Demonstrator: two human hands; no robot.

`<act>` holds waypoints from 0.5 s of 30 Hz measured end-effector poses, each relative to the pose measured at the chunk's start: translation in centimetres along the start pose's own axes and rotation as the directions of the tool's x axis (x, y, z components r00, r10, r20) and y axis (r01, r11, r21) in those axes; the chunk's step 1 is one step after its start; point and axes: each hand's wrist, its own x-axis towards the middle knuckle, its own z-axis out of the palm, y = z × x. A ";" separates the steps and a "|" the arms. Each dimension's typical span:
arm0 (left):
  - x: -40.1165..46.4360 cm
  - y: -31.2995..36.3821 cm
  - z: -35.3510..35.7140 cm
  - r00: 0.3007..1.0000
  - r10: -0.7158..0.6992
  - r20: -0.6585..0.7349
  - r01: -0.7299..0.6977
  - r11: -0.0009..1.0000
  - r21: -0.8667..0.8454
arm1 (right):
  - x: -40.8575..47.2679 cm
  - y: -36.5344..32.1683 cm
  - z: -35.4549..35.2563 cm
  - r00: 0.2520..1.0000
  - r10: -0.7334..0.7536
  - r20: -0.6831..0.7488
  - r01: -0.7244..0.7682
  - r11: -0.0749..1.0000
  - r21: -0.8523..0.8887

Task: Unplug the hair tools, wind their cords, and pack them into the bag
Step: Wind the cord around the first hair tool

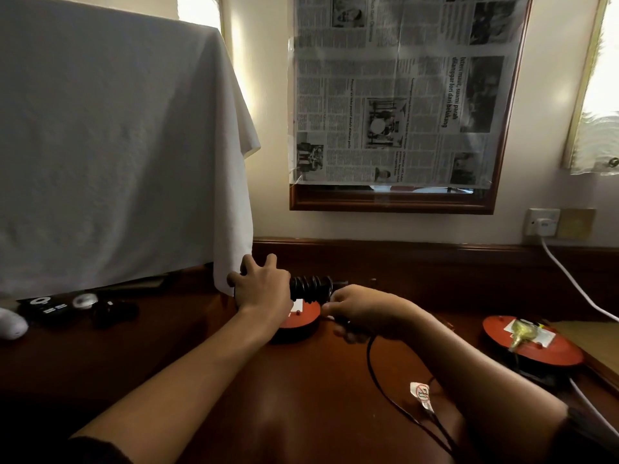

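Observation:
A black hair tool (310, 289) lies crosswise above a red round disc (299, 318) on the dark wooden desk (301, 396); black cord is wound in several turns around its handle. My left hand (263, 286) grips the tool's left end. My right hand (361, 313) is closed on the black cord (371, 366) just right of the coils. The loose cord runs down toward me past a white warning tag (422, 395). No bag is in view.
A white cloth (117, 145) drapes a tall object at the left. A newspaper-covered mirror (402, 95) hangs behind. A wall socket (542, 222) holds a white plug and cable (576, 283). Another red disc (532, 341) sits right; dark small items (67, 306) lie left.

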 end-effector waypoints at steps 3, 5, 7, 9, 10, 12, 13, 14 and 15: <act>0.1 -0.3 -0.3 1.000 -0.015 0.025 0.017 0.998 -0.063 | 0.3 0.1 1.5 0.995 -0.076 -0.066 0.081 0.994 0.077; 0.0 -0.2 -0.1 1.000 -0.003 0.025 0.004 0.998 -0.065 | 0.6 0.1 2.6 0.980 -0.125 -0.157 0.126 0.992 0.002; 0.0 -0.2 0.4 1.000 0.015 0.013 -0.014 0.998 -0.063 | 1.0 0.2 3.2 0.961 -0.185 -0.207 0.163 0.980 -0.118; 0.0 -0.4 0.9 1.000 0.021 0.007 -0.020 0.993 -0.119 | 1.0 0.1 3.1 0.955 -0.218 -0.203 0.176 0.962 -0.209; 0.2 -0.6 1.1 1.000 0.019 0.010 -0.017 0.985 -0.171 | 0.9 0.1 2.9 0.959 -0.224 -0.176 0.191 0.964 -0.184; 0.4 -0.9 1.2 1.000 0.006 0.017 -0.001 0.961 -0.275 | 0.8 0.4 2.5 0.976 -0.200 -0.083 0.200 0.980 -0.012; 0.5 -1.0 1.1 1.000 -0.007 0.014 0.011 0.948 -0.319 | 0.6 0.6 2.5 0.983 -0.182 -0.030 0.184 0.981 0.061; 0.6 -1.1 0.8 1.000 -0.023 0.007 0.024 0.932 -0.362 | 0.6 1.0 2.7 0.984 -0.175 0.009 0.174 0.981 0.090; 0.8 -1.1 0.5 0.999 -0.036 0.009 0.036 0.916 -0.400 | 0.8 1.4 3.1 0.985 -0.173 0.021 0.170 0.982 0.083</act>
